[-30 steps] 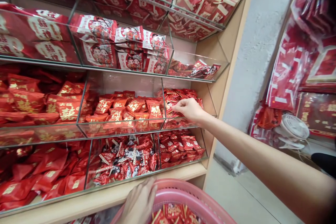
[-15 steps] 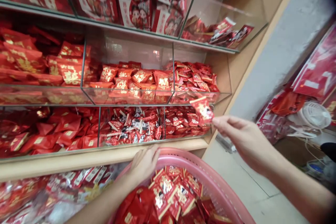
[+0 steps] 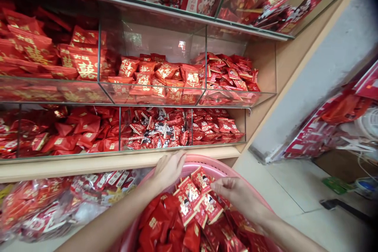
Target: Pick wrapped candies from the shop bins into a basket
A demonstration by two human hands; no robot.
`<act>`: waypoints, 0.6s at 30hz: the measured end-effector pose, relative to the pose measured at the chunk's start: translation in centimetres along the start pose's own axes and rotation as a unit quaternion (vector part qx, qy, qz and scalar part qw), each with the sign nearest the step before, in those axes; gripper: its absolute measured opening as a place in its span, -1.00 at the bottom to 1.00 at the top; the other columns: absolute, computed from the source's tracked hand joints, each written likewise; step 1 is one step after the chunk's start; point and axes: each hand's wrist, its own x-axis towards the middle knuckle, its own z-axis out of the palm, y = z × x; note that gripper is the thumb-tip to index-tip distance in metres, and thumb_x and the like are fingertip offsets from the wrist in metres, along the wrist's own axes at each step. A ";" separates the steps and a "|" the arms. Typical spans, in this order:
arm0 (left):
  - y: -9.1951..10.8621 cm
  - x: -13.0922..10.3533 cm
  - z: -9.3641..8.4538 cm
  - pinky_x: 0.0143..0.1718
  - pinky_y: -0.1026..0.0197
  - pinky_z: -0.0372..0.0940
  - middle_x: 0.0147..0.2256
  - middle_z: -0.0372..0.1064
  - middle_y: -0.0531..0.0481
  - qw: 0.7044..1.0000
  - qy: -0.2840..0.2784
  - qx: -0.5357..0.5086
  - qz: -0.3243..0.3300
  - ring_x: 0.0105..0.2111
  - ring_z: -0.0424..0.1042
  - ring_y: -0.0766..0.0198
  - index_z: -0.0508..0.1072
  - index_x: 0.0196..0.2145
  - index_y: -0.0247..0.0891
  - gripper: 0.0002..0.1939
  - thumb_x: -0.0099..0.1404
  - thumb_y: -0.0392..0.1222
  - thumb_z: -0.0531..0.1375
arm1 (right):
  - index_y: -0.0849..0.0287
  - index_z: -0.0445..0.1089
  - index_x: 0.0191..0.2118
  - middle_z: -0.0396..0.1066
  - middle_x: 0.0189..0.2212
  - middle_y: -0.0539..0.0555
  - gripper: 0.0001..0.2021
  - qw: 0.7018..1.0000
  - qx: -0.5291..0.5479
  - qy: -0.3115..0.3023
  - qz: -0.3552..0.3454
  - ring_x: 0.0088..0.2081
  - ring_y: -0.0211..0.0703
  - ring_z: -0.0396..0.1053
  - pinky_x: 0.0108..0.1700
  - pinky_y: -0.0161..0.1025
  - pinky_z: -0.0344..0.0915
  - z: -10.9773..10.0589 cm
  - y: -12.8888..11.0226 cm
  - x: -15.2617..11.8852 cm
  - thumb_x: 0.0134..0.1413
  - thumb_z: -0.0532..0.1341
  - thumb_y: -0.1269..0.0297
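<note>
A pink plastic basket (image 3: 236, 173) stands below the shelves, filled with red candy packets. My left hand (image 3: 169, 169) is closed over its far rim, thumb side toward the middle. My right hand (image 3: 236, 193) is inside the basket at the right, fingers pinched at the edge of a small red candy packet (image 3: 201, 180) with gold print and a cartoon figure. Similar flat packets (image 3: 189, 193) lie beside it. Larger plain red packets (image 3: 158, 220) fill the basket's near left part.
Wooden shelves with glass dividers hold red packets, including a cartoon-print pile (image 3: 161, 128) and a gold-lettered pile (image 3: 143, 80). Clear bags of goods (image 3: 41, 212) lie under the bottom shelf. On the right, a white fan (image 3: 369, 122) stands near a grey wall (image 3: 319, 71).
My right hand, with a small packet in its fingertips, has come down from before the bottom right shelf compartment into the basket. My left hand stays on the rim. The view has shifted slightly.
</note>
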 end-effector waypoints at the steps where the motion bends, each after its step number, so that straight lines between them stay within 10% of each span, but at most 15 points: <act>1: 0.0 0.0 0.0 -0.17 0.15 0.24 -0.12 0.48 -0.03 1.000 0.000 0.000 0.000 -0.13 0.45 0.07 0.36 -0.03 -0.10 -0.60 0.39 -0.05 -0.18 | 0.20 0.25 -0.64 0.09 -0.66 -0.09 -0.53 1.000 -0.003 0.000 0.000 -0.55 -0.32 -0.04 -0.45 -0.30 -0.03 0.1 0.1 0.0 -0.25 0.25 -0.17; 13: 0.0 -0.1 0.2 -0.16 0.08 0.26 -0.12 0.47 -0.02 1.000 0.009 0.002 -0.001 -0.12 0.45 0.02 0.35 -0.03 -0.09 -0.61 0.38 -0.01 -0.16 | 0.12 0.03 -0.71 -0.05 -0.74 -0.12 -0.58 0.984 -0.176 0.016 -0.034 -0.63 -0.33 -0.10 -0.54 -0.29 -0.12 1.0 2.6 1.9 -0.04 0.12 -0.01; 18: 0.2 -0.1 0.0 -0.14 0.08 0.26 -0.09 0.46 -0.02 1.000 0.010 -0.001 -0.001 -0.10 0.44 0.03 0.35 -0.02 -0.09 -0.61 0.38 -0.03 -0.16 | 0.15 0.18 -0.64 0.21 -0.63 -0.01 -0.63 0.896 -0.410 0.080 -0.151 -0.55 -0.21 0.16 -0.47 -0.25 0.05 0.7 1.1 1.2 0.14 0.05 0.12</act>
